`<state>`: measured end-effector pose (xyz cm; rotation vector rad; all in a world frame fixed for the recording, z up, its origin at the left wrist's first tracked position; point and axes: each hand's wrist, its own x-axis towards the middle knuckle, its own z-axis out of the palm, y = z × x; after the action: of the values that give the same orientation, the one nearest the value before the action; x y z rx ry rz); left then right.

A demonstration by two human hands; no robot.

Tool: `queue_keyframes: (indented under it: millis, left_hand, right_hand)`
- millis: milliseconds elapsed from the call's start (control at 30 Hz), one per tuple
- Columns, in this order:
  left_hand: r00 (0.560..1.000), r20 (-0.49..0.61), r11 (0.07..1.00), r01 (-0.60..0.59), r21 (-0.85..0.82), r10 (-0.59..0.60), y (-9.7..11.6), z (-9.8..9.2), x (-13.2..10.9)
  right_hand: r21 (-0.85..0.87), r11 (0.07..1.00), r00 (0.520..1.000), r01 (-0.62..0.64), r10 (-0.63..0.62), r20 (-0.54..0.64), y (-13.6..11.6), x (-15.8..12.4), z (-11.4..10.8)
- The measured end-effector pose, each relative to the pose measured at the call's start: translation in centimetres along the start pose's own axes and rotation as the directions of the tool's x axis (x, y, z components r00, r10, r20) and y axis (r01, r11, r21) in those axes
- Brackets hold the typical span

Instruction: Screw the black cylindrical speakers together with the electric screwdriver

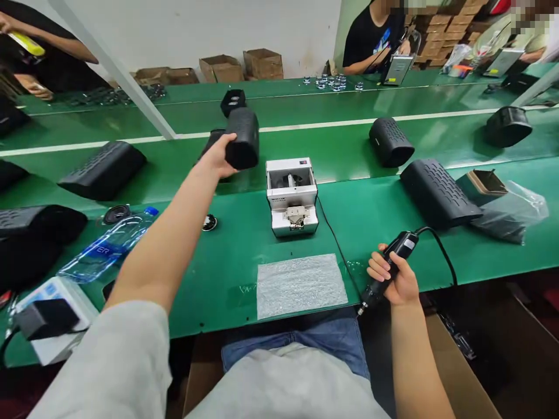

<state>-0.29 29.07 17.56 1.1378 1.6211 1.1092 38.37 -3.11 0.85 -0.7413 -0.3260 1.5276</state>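
Left arm: stretched forward over the bench, elbow nearly straight, left hand (pixel 218 156) raised above the conveyor lane.
Left grip: closed around the near end of a black speaker housing (pixel 243 137); held clear of the surface, just above and left of the white screw feeder (pixel 292 196).
Right arm: bent, right hand (pixel 399 282) low at the near bench edge.
Right grip: wrapped around an electric screwdriver (pixel 402 245), bit angled down-left past the edge, over the lap.
Open room: bare mat between feeder and bubble-wrap sheet (pixel 300 285); sheet flat at the near edge, just left of the right hand.
Left flank: crowded with a water bottle (pixel 109 244) on its side and a dark housing (pixel 102 169).
Right flank: two more housings (pixel 439 192), plastic bag (pixel 513 212).
Surface: green bench (pixel 227 262), white stripe along the far lane.
Room: cardboard boxes (pixel 242 65) against a pale wall; other people at the far side.
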Motion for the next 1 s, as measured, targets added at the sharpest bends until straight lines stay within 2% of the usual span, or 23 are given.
queue_keyframes:
  millis: [67, 133, 200, 267, 333, 367, 433, 500, 533, 567, 667, 767, 900, 1000]
  left_hand:
    - [0.973, 0.152, 0.977, -0.189, 0.098, 0.173, -0.5, -3.6, -2.7]
    - [0.941, 0.206, 0.948, -0.296, 0.115, 0.269, -2.1, -7.6, -6.7]
    - [0.92, 0.206, 0.922, -0.364, 0.131, 0.334, -4.9, -11.6, -11.5]
    - [0.858, 0.138, 0.811, -0.513, 0.282, 0.495, -7.9, -14.9, -16.7]
    - [0.8, 0.175, 0.645, -0.573, 0.506, 0.574, -10.3, -16.4, -21.6]
    - [0.755, 0.254, 0.561, -0.631, 0.536, 0.605, -11.2, -16.4, -23.7]
    - [0.643, 0.468, 0.399, -0.755, 0.52, 0.606, -12.2, -14.7, -26.8]
    - [0.501, 0.641, 0.229, -0.857, 0.462, 0.581, -12.8, -11.5, -28.2]
    - [0.444, 0.695, 0.149, -0.884, 0.443, 0.565, -13.0, -9.8, -28.4]
    - [0.406, 0.732, 0.084, -0.897, 0.434, 0.547, -13.3, -8.2, -28.3]
    - [0.349, 0.783, -0.044, -0.901, 0.431, 0.515, -14.6, -4.8, -27.7]
    - [0.304, 0.792, -0.119, -0.898, 0.424, 0.53, -15.9, -4.2, -27.9]
    - [0.276, 0.768, -0.072, -0.92, 0.384, 0.578, -17.1, -5.1, -29.1]
    - [0.238, 0.693, -0.027, -0.937, 0.348, 0.68, -18.2, -5.3, -29.9]
  right_hand:
    - [0.001, 1.0, 1.0, 0.012, -0.012, 0.014, -0.1, 0.0, 0.1]
    - [0.003, 1.0, 0.999, 0.028, -0.028, 0.021, -0.1, -0.1, 0.1]
    - [0.003, 0.999, 0.999, 0.035, -0.036, 0.023, -0.1, -0.1, 0.1]
    - [0.004, 0.999, 0.999, 0.036, -0.036, 0.023, -0.1, 0.0, 0.1]
    - [0.007, 0.999, 0.999, 0.033, -0.033, 0.027, -0.1, 0.0, 0.2]
    - [0.008, 0.999, 0.999, 0.034, -0.034, 0.03, -0.1, 0.1, 0.2]
    - [0.011, 0.999, 0.998, 0.04, -0.041, 0.04, -0.1, 0.1, 0.2]
    - [0.013, 0.998, 0.997, 0.053, -0.054, 0.052, -0.1, 0.1, 0.3]
    - [0.014, 0.998, 0.996, 0.06, -0.061, 0.059, -0.1, 0.1, 0.3]
    - [0.015, 0.998, 0.996, 0.066, -0.067, 0.066, -0.1, 0.1, 0.3]
    - [0.02, 0.997, 0.994, 0.077, -0.078, 0.083, 0.0, 0.0, 0.2]
    - [0.021, 0.997, 0.993, 0.067, -0.069, 0.092, 0.0, 0.0, 0.1]
    - [0.015, 0.999, 0.995, 0.051, -0.052, 0.087, 0.0, 0.0, 0.0]
    - [0.011, 0.999, 0.996, 0.049, -0.05, 0.078, 0.0, -0.1, 0.1]
